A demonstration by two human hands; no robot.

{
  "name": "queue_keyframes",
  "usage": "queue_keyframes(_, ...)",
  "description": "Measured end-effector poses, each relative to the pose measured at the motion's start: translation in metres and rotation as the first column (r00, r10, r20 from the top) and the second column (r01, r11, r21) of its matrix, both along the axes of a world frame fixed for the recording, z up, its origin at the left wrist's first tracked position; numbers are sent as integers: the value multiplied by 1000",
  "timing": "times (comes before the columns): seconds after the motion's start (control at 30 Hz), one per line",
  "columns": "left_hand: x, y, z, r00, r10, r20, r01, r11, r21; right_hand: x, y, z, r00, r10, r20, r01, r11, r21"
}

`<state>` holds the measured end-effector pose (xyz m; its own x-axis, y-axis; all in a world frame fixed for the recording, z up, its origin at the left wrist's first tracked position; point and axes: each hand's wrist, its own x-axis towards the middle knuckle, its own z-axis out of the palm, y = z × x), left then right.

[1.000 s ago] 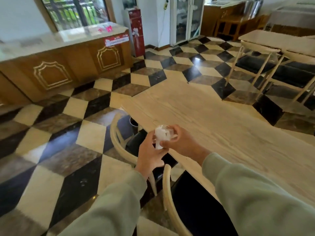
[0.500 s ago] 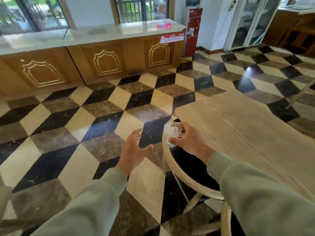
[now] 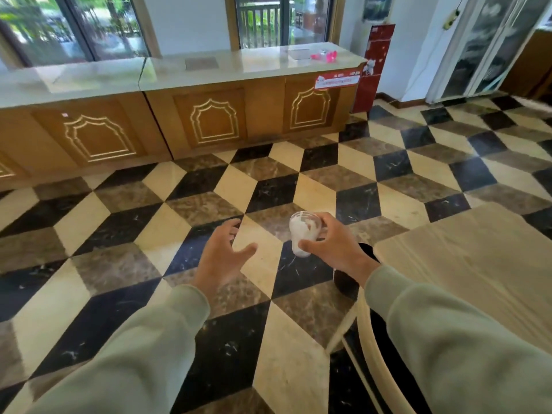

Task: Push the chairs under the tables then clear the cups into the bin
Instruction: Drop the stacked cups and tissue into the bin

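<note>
My right hand (image 3: 334, 249) grips a clear plastic cup (image 3: 304, 233), thumb curled across its near side and fingers wrapped round the far side. The cup is tilted, its rim turned up and toward me, and something white and crumpled fills the inside. It hangs in the air over the checkered floor (image 3: 119, 264), touching nothing but my hand.

My left hand (image 3: 222, 258) hovers just to the left of the cup, apart from it, fingers spread and relaxed, holding nothing. Both my sleeves are pale green.

Below my right wrist sits a dark round bin (image 3: 346, 282), mostly hidden by my forearm, so I cannot tell what lies inside. To the right of that hand spreads the light wooden desk (image 3: 478, 264), its corner close to my wrist. Beneath my right forearm curves the pale backrest of a chair (image 3: 372, 354), with a dark seat under the desk edge.

Far beyond both hands runs a long wooden counter (image 3: 209, 127) with a pale top, small pink things (image 3: 324, 56) lying near its right end. A red stand (image 3: 373, 64) is just beside that end.
</note>
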<state>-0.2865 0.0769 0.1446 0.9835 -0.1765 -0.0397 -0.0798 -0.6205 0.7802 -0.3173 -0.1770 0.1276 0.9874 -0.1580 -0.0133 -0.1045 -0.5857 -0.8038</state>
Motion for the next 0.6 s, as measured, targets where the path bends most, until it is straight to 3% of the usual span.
queue_keyframes(0.3, 189, -103, -43, 990, -132, -40, 134, 988, 79, 160, -80, -66, 988, -155, -18, 156, 978, 140)
queue_keyframes(0.47, 270, -197, -62, 961, -267, -75, 275, 952, 134, 201, -152, -90, 917, -381, -116, 398, 889, 226)
queue_keyframes(0.6, 327, -278, -72, 917, -387, -96, 396, 913, 96, 215, -225, -97, 801, -558, -219, 598, 765, 239)
